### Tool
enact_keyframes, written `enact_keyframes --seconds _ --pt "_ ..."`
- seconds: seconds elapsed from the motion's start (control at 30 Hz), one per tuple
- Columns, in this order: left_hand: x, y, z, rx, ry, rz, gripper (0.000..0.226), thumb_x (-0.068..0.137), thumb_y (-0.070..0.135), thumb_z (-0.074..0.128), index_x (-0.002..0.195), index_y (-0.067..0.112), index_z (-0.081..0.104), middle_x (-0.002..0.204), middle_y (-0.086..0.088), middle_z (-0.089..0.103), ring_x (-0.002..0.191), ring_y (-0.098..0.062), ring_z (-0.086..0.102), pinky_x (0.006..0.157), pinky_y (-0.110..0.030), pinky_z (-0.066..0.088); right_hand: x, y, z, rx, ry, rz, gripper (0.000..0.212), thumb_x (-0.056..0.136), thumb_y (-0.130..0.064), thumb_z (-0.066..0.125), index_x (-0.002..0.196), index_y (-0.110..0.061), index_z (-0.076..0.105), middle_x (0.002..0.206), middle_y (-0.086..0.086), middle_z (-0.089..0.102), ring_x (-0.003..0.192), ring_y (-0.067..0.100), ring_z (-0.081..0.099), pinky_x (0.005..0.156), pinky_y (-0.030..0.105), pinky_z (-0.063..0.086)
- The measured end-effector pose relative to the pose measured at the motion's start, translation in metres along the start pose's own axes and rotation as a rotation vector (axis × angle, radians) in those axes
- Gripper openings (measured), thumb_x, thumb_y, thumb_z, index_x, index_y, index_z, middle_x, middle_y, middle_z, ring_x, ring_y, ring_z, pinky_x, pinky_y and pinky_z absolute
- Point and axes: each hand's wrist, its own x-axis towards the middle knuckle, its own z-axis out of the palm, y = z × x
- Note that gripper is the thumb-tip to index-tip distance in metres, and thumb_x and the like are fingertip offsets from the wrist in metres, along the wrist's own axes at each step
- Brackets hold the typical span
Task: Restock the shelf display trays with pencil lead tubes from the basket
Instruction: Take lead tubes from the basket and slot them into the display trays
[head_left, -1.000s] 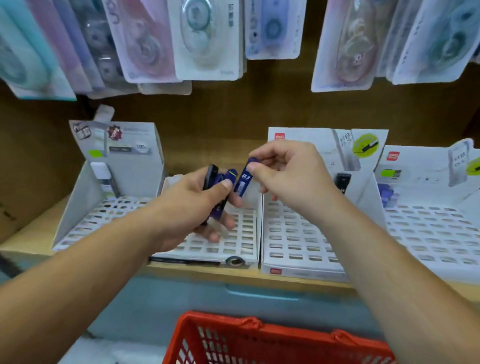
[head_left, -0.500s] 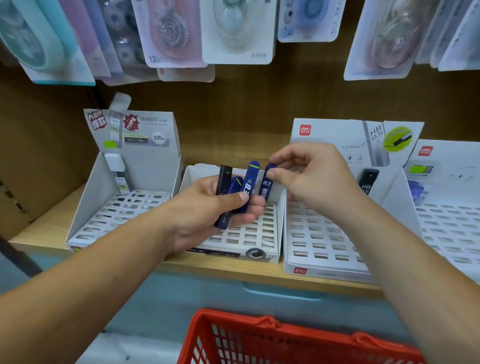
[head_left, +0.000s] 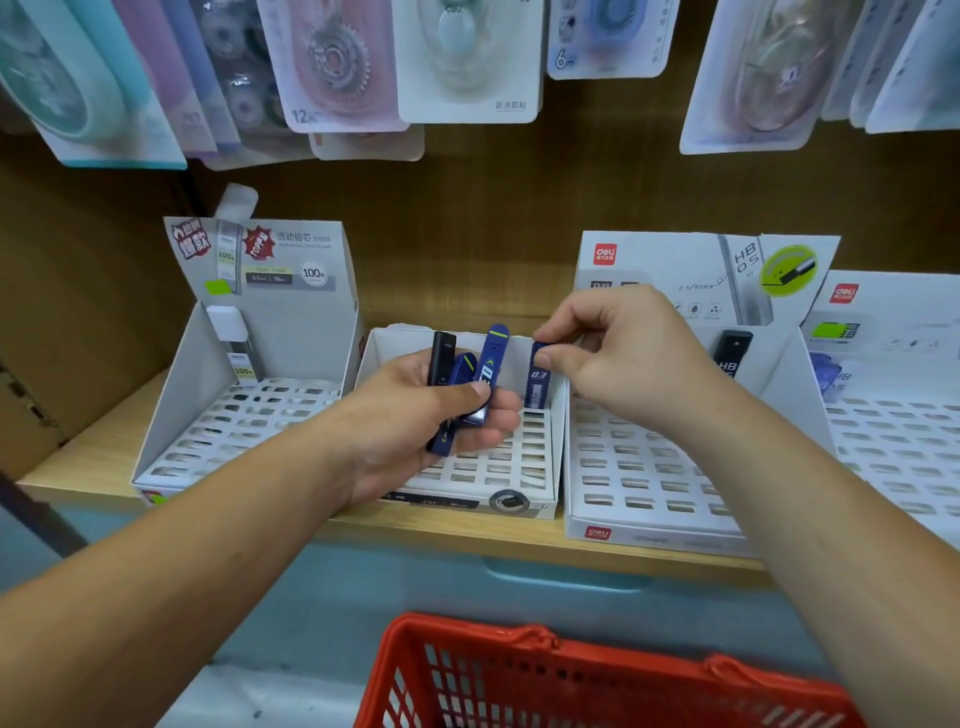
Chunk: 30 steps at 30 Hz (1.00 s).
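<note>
Status: early, nearly all restocking left.

- Left hand (head_left: 415, 415), grip closed round a bundle of tubes (head_left: 491, 366): two or three blue ones plus a black tube (head_left: 441, 356), fanned upright over the middle tray (head_left: 519, 467).
- Right hand (head_left: 623, 358), grip pinching one blue tube (head_left: 537, 382) marked 0.3 by its top end, thumb and forefinger. The tube is upright at the tray's 1 o'clock corner, just beside the bundle at its 3 o'clock. Its lower end is down near the grid; can't tell if it's in a slot yet.
- Middle tray: no seated tube visible in the open slots, though the left hand hides part of the grid.
- Left tray (head_left: 249, 421), at 9 o'clock of the middle one: a single white-capped tube (head_left: 234, 338) at the back, other slots bare.
- Right tray (head_left: 639, 467), at 3 o'clock: one black HB tube (head_left: 730, 353) at the back, rest bare.
- Far-right tray (head_left: 893, 441): something bluish at the back, too blurred to call.
- Red basket (head_left: 571, 670) at 6 o'clock, below the shelf (head_left: 78, 467). Only the rim and mesh show, so remaining stock is unknown.

My read: first tube going into the middle tray, handful queued behind it, three other trays still to fill.
</note>
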Motion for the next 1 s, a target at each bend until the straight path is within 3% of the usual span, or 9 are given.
enact_keyframes --seconds 0.17,0.27,0.43,0.7,0.77,0.87,1.0 --pt "-0.004 0.001 0.004 0.095 -0.087 0.042 0.025 0.106 0.016 0.055 0.131 0.014 0.060 0.116 -0.008 0.077 0.094 -0.031 0.078 0.057 -0.027 0.059 -0.001 -0.007 0.006 -0.379 0.073 -0.122 0.001 0.089 -0.030 0.077 0.089 -0.029 0.077 0.087 -0.012 0.042 0.084 0.015 0.053 0.070 0.035 0.045" --pt "-0.005 0.001 0.006 0.178 -0.090 0.054 0.025 0.107 0.020 0.055 0.131 0.015 0.057 0.114 -0.007 0.078 0.085 -0.026 0.077 0.050 -0.024 0.050 -0.001 -0.009 0.003 -0.475 0.066 -0.087 0.006 0.093 -0.036 0.073 0.094 -0.031 0.078 0.093 -0.010 0.043 0.090 0.017 0.053 0.072 0.038 0.048" --pt "-0.003 0.000 0.006 0.177 -0.067 0.037 0.024 0.108 0.019 0.054 0.131 0.013 0.058 0.109 -0.012 0.078 0.080 -0.024 0.075 0.049 -0.023 0.049 -0.004 -0.002 0.004 -0.182 0.065 -0.063 0.007 0.090 -0.025 0.078 0.086 -0.031 0.075 0.094 -0.011 0.057 0.084 0.009 0.056 0.078 0.037 0.053" --pt "0.000 -0.002 0.011 0.233 0.013 0.047 0.013 0.108 0.017 0.054 0.119 0.010 0.057 0.088 -0.009 0.071 0.058 -0.018 0.060 0.045 -0.027 0.046 0.002 -0.016 -0.001 0.041 0.176 -0.023 0.012 0.090 -0.016 0.077 0.086 -0.026 0.072 0.077 -0.013 0.066 0.062 -0.006 0.055 0.061 0.006 0.043" --pt "0.001 -0.003 0.013 0.233 0.077 0.100 0.015 0.108 0.021 0.054 0.116 0.008 0.054 0.082 -0.008 0.063 0.052 -0.017 0.052 0.043 -0.028 0.040 0.002 -0.023 -0.004 0.073 0.187 -0.026 0.008 0.088 -0.018 0.078 0.085 -0.023 0.072 0.076 -0.008 0.069 0.061 -0.004 0.057 0.061 0.010 0.046" --pt "0.001 -0.002 0.017 0.258 0.111 0.202 0.027 0.104 0.029 0.062 0.116 0.006 0.055 0.074 -0.009 0.048 0.049 -0.015 0.036 0.043 -0.026 0.028 0.000 -0.026 -0.002 0.147 0.172 0.009 0.009 0.086 -0.017 0.074 0.087 -0.025 0.070 0.074 0.006 0.071 0.059 0.007 0.060 0.062 0.025 0.054" --pt "0.000 -0.006 0.021 0.475 0.141 0.334 0.020 0.089 0.030 0.081 0.093 0.015 0.068 0.055 0.011 0.049 0.046 -0.004 0.043 0.045 -0.017 0.040 -0.002 -0.024 -0.002 0.249 0.114 0.079 0.010 0.091 -0.015 0.071 0.088 -0.023 0.076 0.068 0.006 0.071 0.055 0.013 0.065 0.058 0.030 0.055"
